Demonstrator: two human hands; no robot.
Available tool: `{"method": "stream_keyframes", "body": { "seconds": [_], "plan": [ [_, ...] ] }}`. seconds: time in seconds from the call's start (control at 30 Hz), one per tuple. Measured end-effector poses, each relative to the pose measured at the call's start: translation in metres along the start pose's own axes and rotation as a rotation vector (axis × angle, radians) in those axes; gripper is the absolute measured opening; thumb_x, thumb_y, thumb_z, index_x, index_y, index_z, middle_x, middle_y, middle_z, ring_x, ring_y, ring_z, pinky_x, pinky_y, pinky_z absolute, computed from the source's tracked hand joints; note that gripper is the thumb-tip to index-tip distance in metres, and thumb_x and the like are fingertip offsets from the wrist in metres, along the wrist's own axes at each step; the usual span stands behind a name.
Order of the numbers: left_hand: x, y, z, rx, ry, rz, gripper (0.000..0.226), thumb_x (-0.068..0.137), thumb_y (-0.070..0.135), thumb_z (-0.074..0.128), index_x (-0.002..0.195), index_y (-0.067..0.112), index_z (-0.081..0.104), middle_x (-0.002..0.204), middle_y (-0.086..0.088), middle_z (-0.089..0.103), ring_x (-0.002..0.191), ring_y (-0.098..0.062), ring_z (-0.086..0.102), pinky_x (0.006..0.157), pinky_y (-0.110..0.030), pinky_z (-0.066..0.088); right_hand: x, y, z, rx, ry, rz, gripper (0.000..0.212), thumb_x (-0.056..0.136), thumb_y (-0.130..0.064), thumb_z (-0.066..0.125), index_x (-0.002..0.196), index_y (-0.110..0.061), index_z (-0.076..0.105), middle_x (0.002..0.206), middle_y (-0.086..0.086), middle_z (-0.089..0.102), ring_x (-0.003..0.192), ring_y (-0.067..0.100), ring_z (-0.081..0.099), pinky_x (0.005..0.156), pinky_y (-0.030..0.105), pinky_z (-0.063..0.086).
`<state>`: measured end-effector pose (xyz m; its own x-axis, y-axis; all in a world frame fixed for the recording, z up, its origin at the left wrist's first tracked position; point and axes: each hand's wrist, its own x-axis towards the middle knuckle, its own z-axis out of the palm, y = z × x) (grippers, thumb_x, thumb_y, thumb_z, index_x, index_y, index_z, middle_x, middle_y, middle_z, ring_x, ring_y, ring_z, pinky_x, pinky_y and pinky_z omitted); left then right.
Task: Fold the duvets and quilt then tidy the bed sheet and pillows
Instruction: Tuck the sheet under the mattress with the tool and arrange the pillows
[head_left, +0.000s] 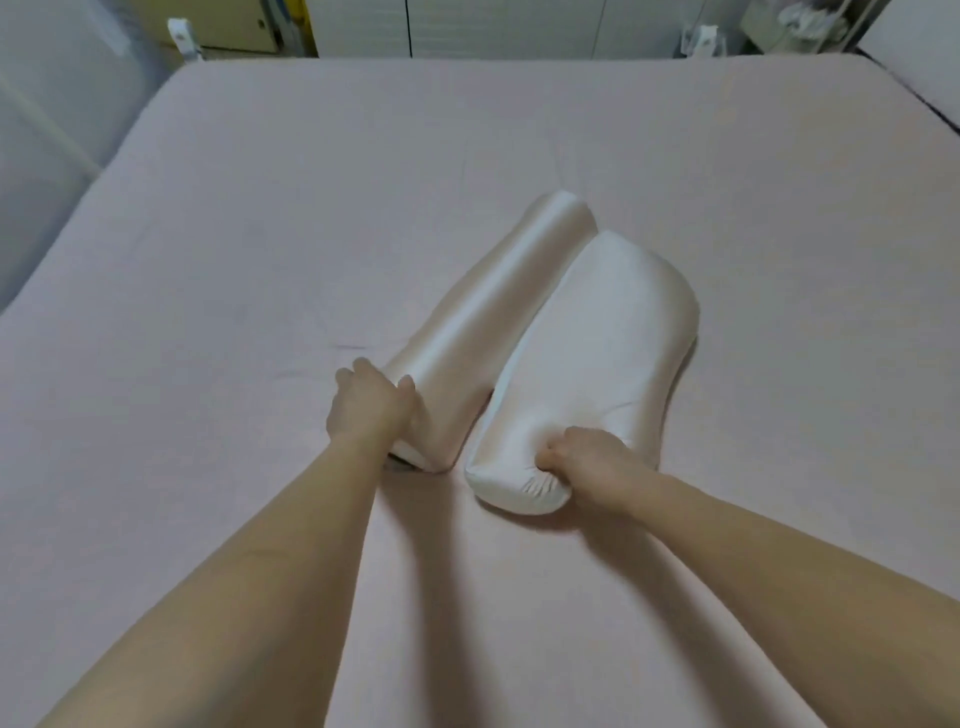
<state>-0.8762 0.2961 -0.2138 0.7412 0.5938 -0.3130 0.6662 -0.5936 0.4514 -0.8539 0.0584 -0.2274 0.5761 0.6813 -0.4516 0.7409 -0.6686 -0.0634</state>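
Two shiny pale pink pillows lie side by side in the middle of the bed, long ends pointing away from me. My left hand (368, 408) grips the near end of the left pillow (485, 322), thumb over its top edge. My right hand (584, 462) pinches the bunched fabric at the near end of the right pillow (597, 343). A smooth pink bed sheet (234, 260) covers the whole mattress under them. No duvet or quilt is in view.
White cabinet doors (509, 26) stand past the far edge of the bed. A pale wall or rail (47, 130) runs along the left side. Another pink surface with a dark edge (914, 73) sits at the far right.
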Motion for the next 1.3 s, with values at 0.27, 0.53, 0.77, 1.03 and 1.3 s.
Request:
{"method": "stream_keyframes", "body": {
  "seconds": [0.27,0.53,0.77,1.03,1.3],
  "plan": [
    [-0.145,0.007,0.065,-0.094,-0.571,-0.144,0.115,0.069,0.067,0.071,0.149,0.003,0.019,0.148,-0.014,0.038,0.130,-0.032,0.044,0.097,-0.040,0.041,-0.183,0.027,0.086,0.676,0.017,0.611,0.010,0.078,-0.019,0.062,0.088,-0.017,0.065,0.103,0.008,0.065,0.099,0.023,0.058,0.083,0.029,0.042],
    [-0.224,0.006,0.133,-0.232,-0.680,-0.193,0.112,0.044,0.064,0.085,0.134,0.009,0.047,0.124,-0.008,0.059,0.109,-0.029,0.057,0.091,-0.041,0.048,-0.252,0.033,0.174,1.823,0.489,1.253,0.072,0.054,-0.042,0.090,0.110,-0.009,0.060,0.103,0.007,0.068,0.093,0.025,0.064,0.092,0.041,0.051],
    [-0.303,0.075,0.103,-0.252,-0.570,-0.046,0.093,0.040,0.046,0.085,0.118,0.002,0.059,0.102,-0.011,0.068,0.089,-0.029,0.065,0.081,-0.037,0.055,-0.316,0.047,0.108,1.829,0.665,1.145,0.042,0.077,-0.001,0.068,0.118,-0.010,0.058,0.103,0.011,0.067,0.092,0.029,0.063,0.059,0.027,0.046],
    [-0.387,0.267,0.006,-0.121,-0.394,0.265,0.048,0.073,0.036,0.075,0.103,0.011,0.047,0.101,-0.006,0.057,0.104,-0.029,0.058,0.092,-0.037,0.048,-0.447,0.125,-0.015,1.581,0.809,1.061,0.058,0.081,0.004,0.059,0.137,-0.006,0.046,0.129,0.015,0.056,0.116,0.031,0.054,0.095,0.035,0.045],
    [-0.463,0.478,0.058,-0.195,-0.279,0.373,0.034,0.078,0.031,0.069,0.096,0.015,0.047,0.080,0.000,0.052,0.086,-0.025,0.053,0.073,-0.033,0.043,-0.555,0.322,-0.061,1.438,0.940,0.991,0.061,0.083,-0.006,0.057,0.141,-0.010,0.040,0.134,0.011,0.053,0.120,0.032,0.051,0.104,0.044,0.042]
  ]
}}
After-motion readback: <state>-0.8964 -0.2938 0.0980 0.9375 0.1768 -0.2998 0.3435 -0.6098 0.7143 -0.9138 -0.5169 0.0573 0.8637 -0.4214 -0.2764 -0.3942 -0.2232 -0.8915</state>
